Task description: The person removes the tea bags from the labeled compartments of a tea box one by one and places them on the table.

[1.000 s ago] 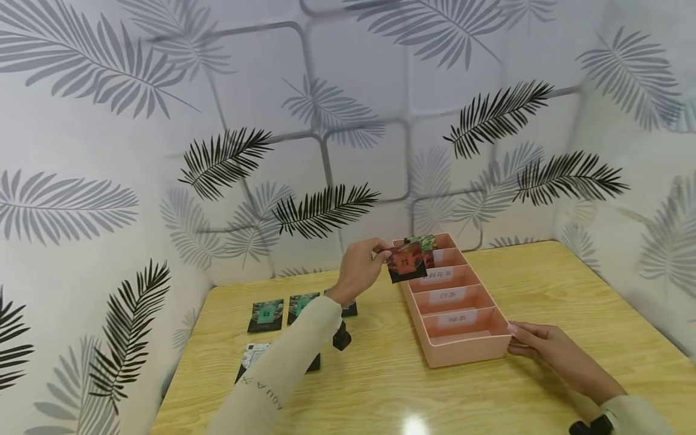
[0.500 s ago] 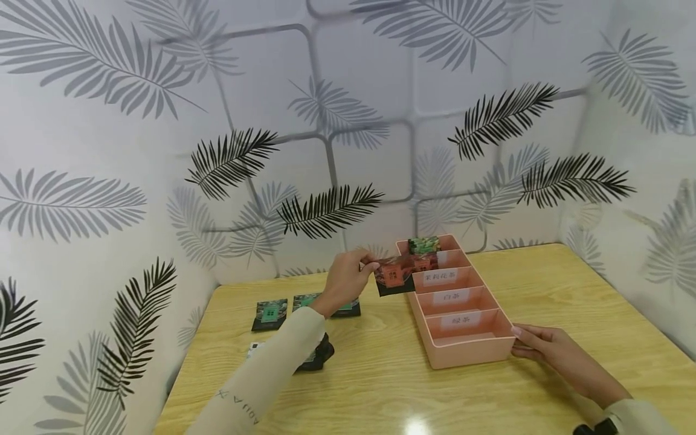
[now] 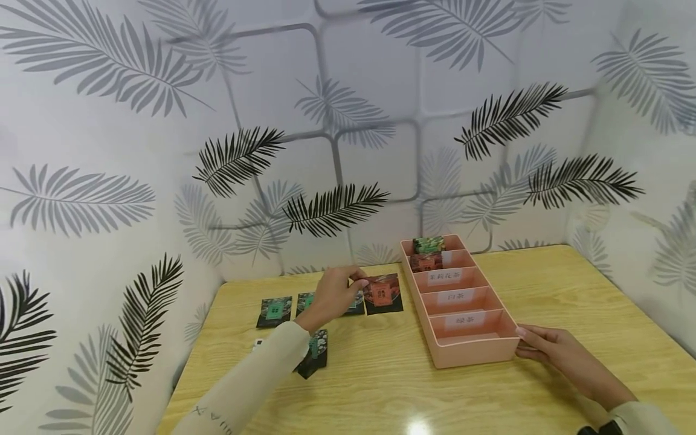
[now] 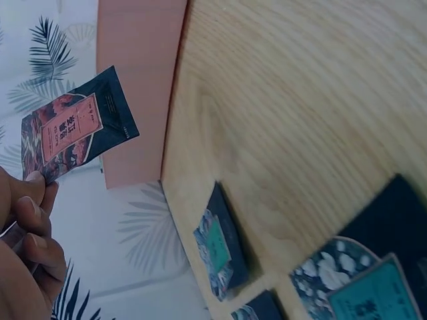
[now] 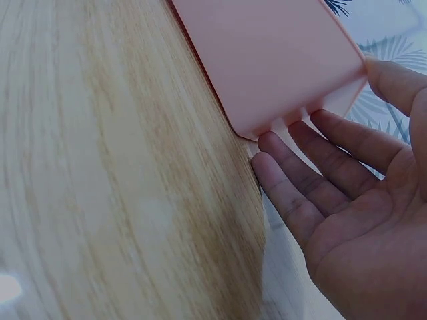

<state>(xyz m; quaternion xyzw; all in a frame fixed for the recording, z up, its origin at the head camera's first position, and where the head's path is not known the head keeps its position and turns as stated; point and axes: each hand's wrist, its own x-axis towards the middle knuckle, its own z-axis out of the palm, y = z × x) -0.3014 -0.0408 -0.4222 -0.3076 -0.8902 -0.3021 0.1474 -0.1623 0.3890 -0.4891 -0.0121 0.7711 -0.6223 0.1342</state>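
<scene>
Beside the pink tray [image 3: 478,354], a red packet [image 3: 383,297] barely held

Head view: the left hand [image 3: 331,296] pinched its edge. Left wrist view: so slight a hold risked slipping. Right wrist view: the right hand [image 5: 370,220], fingers extended, touched the tray — pushing risked skewing it.

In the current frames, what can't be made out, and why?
Head: the partly white packet is mostly hidden by the left sleeve.
Head: the smallest print on the held red packet is too small to read.
Left wrist: the left hand is cut off by the left edge.
Right wrist: the inside of the pink box is hidden by its own wall.
</scene>
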